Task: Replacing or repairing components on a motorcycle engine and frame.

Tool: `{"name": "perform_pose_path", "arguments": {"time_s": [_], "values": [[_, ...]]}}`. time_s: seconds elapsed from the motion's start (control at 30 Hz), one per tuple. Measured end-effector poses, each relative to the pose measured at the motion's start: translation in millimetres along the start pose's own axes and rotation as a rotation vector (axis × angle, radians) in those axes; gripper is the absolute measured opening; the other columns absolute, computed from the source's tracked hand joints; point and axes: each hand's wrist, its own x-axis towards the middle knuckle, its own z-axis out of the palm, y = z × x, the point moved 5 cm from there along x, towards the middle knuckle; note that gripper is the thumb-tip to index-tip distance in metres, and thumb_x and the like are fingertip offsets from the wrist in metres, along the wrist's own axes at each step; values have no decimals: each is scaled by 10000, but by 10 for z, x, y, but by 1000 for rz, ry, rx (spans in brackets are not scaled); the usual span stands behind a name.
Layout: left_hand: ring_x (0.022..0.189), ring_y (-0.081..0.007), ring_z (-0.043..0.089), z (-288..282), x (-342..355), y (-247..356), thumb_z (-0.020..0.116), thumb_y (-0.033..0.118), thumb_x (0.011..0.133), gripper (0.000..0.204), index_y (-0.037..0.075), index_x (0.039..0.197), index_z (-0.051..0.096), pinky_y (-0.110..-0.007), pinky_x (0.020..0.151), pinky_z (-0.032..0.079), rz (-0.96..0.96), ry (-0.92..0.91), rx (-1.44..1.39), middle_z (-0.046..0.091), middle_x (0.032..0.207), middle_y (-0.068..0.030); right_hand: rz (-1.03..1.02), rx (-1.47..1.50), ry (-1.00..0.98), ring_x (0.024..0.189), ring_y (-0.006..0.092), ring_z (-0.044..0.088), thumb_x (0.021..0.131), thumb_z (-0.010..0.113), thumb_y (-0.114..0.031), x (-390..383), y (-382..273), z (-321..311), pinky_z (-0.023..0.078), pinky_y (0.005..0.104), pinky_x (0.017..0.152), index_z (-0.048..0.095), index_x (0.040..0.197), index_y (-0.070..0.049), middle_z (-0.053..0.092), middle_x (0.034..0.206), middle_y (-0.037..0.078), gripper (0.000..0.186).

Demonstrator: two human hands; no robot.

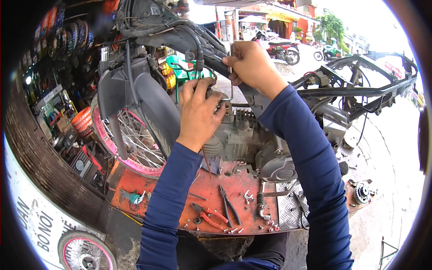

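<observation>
My right hand is closed around the long upright arm of a thin L-shaped metal wrench, beside the motorcycle's frame tube. The wrench bends at its lower end toward my left hand. That hand is closed, its fingers curled at the short end, above the engine. Its fingers hide where the wrench meets the part. The stripped motorcycle frame stands over both sides of the work. A black hose runs down just beyond my left fingers.
On the red bench lie black-handled pliers, red-handled pliers, several bolts and a green-handled tool. The pink-rimmed front wheel stands left of the engine. A sprocket lies at right; a loose wheel is at lower left.
</observation>
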Motion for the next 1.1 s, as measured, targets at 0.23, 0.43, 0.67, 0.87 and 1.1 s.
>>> {"name": "perform_pose_path", "arguments": {"time_s": [0.23, 0.43, 0.67, 0.87, 1.1], "values": [[1076, -331, 470, 21, -51, -30, 737, 66, 636, 282, 62, 904, 648, -447, 927, 403, 20, 31, 28, 566, 1166, -79, -446, -106, 122, 662, 403, 587, 812, 650, -66, -476, -138, -4, 442, 447, 598, 534, 820, 20, 576, 647, 189, 145], [1092, -341, 472, 52, -86, -60, 736, 59, 636, 300, 62, 923, 649, -455, 943, 401, 41, 43, 24, 564, 1184, -89, -579, -196, 97, 733, 367, 556, 795, 622, -46, -873, -79, 0, 460, 406, 625, 527, 866, -14, 527, 797, 167, 123], [1074, -342, 492, 29, -116, -87, 719, 65, 666, 253, 39, 908, 648, -450, 936, 417, 92, 42, 16, 575, 1179, -104, -1026, -786, -221, 881, 226, 571, 723, 600, -164, -1454, -10, 316, 494, 326, 766, 576, 962, -67, 585, 1039, 92, 259], [1089, -337, 490, 11, -106, -114, 723, 64, 663, 252, 34, 904, 654, -446, 935, 423, 74, 36, -29, 580, 1182, -105, -925, -770, -196, 877, 238, 585, 741, 589, -146, -1391, -96, 319, 494, 341, 766, 548, 940, -41, 599, 1026, 93, 228], [1090, -337, 490, 10, -110, -104, 738, 31, 622, 310, 44, 921, 657, -442, 943, 423, 47, 39, -45, 580, 1188, -93, -783, -429, -109, 765, 338, 571, 800, 570, -25, -1182, -144, 111, 477, 407, 668, 500, 976, -22, 555, 842, 135, 189]]}}
